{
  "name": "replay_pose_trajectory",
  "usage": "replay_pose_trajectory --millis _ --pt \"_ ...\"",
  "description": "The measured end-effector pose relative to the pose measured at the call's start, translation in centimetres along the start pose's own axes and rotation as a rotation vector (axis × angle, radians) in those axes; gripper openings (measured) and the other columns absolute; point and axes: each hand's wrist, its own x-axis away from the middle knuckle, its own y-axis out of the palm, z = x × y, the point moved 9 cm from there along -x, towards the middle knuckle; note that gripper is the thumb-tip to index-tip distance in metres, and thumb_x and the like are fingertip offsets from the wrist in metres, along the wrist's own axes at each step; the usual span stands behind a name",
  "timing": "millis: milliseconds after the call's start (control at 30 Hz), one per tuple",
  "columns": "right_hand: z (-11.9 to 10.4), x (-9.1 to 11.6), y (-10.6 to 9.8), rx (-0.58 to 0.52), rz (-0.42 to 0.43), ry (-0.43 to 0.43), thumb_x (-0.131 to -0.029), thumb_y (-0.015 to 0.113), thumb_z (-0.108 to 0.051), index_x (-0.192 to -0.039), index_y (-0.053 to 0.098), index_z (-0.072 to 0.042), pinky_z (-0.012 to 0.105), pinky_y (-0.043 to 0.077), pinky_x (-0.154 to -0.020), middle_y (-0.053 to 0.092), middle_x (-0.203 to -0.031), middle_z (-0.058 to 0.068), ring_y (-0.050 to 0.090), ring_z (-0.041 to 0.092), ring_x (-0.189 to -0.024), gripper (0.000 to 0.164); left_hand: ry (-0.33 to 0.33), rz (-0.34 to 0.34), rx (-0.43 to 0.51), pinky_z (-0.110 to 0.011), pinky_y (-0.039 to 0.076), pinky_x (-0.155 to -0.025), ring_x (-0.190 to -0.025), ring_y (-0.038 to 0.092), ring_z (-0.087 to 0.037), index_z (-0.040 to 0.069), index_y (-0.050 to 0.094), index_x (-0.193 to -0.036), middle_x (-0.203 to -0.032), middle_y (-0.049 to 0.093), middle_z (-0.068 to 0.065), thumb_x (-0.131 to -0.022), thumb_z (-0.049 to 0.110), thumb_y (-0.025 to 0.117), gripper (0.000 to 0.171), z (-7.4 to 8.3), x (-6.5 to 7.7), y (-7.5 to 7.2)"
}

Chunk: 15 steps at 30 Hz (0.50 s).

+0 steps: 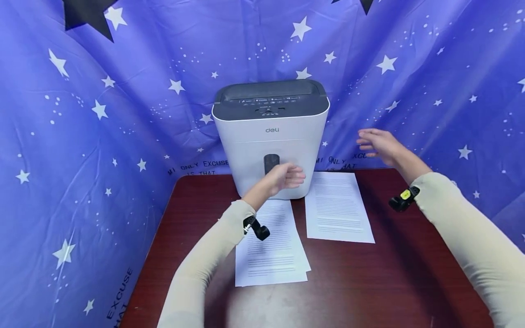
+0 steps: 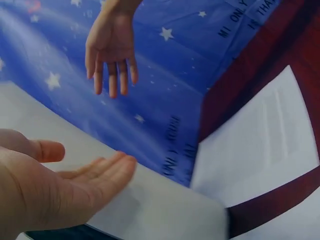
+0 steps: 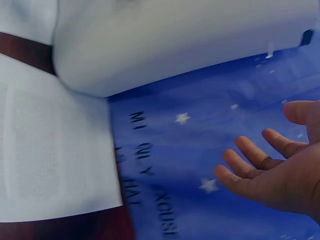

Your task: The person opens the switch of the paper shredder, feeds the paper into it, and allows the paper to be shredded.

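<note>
A white paper shredder (image 1: 250, 157) with a dark grey top stands at the back of the table. In front of its lower face is my left hand (image 1: 283, 177), fingers extended and holding nothing. My right hand (image 1: 381, 143) is raised to the right of the shredder, in front of the curtain, its fingers relaxed and the palm bare. Below the left hand lie several printed sheets (image 1: 270, 255), slightly fanned. Another printed sheet (image 1: 338, 209) lies right of the shredder's base. In the left wrist view, the left hand (image 2: 75, 190) is close to the shredder's white side.
The dark red wooden table (image 1: 348, 282) ends at the back against a blue star-patterned curtain (image 1: 135, 114), which also hangs along the left and right. Each wrist carries a black band with a small device.
</note>
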Motion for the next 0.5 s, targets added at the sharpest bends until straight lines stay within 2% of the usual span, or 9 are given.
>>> replay_pose_trajectory --millis 67,133,233,367,467,500 --pt "1.7 -0.3 0.7 -0.011 -0.035 0.041 -0.110 0.036 -0.043 -0.163 0.006 -0.003 0.050 0.037 -0.120 0.040 -0.157 0.025 0.040 0.038 -0.143 0.072 -0.081 0.017 0.042 -0.047 0.041 -0.119 -0.141 0.049 -0.042 -0.008 0.045 -0.146 -0.147 0.053 -0.028 -0.108 0.019 0.035 0.048 -2.1 -1.2 -0.3" --pt "3.4 -0.5 1.4 -0.028 -0.069 0.075 -0.111 0.034 -0.041 -0.162 0.001 0.000 0.061 0.026 -0.123 0.014 -0.164 0.034 0.022 0.048 -0.151 0.073 -0.141 0.035 0.077 -0.048 0.042 -0.118 -0.140 0.050 -0.041 -0.008 0.042 -0.148 -0.147 0.053 -0.028 -0.107 0.021 0.039 0.051 -3.8 -1.9 -0.7" --pt "5.7 -0.7 2.2 -0.037 -0.109 0.132 -0.111 0.030 -0.039 -0.161 -0.004 0.001 0.064 0.025 -0.123 0.011 -0.164 0.036 0.020 0.052 -0.151 0.072 -0.212 -0.003 0.140 -0.051 0.047 -0.113 -0.138 0.050 -0.044 -0.011 0.035 -0.150 -0.148 0.050 -0.032 -0.102 0.025 0.044 0.061 -8.4 -7.1 -2.3" --pt "8.6 -1.0 2.8 -0.033 -0.121 0.221 -0.111 0.029 -0.039 -0.161 -0.005 -0.001 0.060 0.034 -0.119 0.014 -0.164 0.035 0.027 0.050 -0.149 0.072 -0.307 0.006 0.221 -0.055 0.043 -0.114 -0.140 0.045 -0.049 -0.011 0.031 -0.153 -0.151 0.044 -0.033 -0.097 0.027 0.050 0.070 -14.7 -14.3 -4.5" --pt "10.5 -1.2 3.0 -0.042 -0.113 0.285 -0.110 0.030 -0.040 -0.162 -0.001 -0.001 0.056 0.039 -0.116 0.019 -0.163 0.034 0.032 0.047 -0.146 0.073 -0.360 0.059 0.253 -0.056 0.033 -0.122 -0.147 0.035 -0.048 -0.010 0.029 -0.154 -0.157 0.037 -0.031 -0.097 0.026 0.049 0.071 -16.8 -15.6 -4.5" --pt "11.1 -1.2 3.1 -0.047 -0.113 0.304 -0.110 0.030 -0.040 -0.162 0.000 0.000 0.056 0.039 -0.116 0.021 -0.163 0.034 0.034 0.046 -0.144 0.072 -0.363 0.052 0.257 -0.057 0.034 -0.120 -0.147 0.035 -0.049 -0.012 0.029 -0.153 -0.155 0.038 -0.032 -0.095 0.025 0.052 0.072 -17.4 -16.0 -4.6"
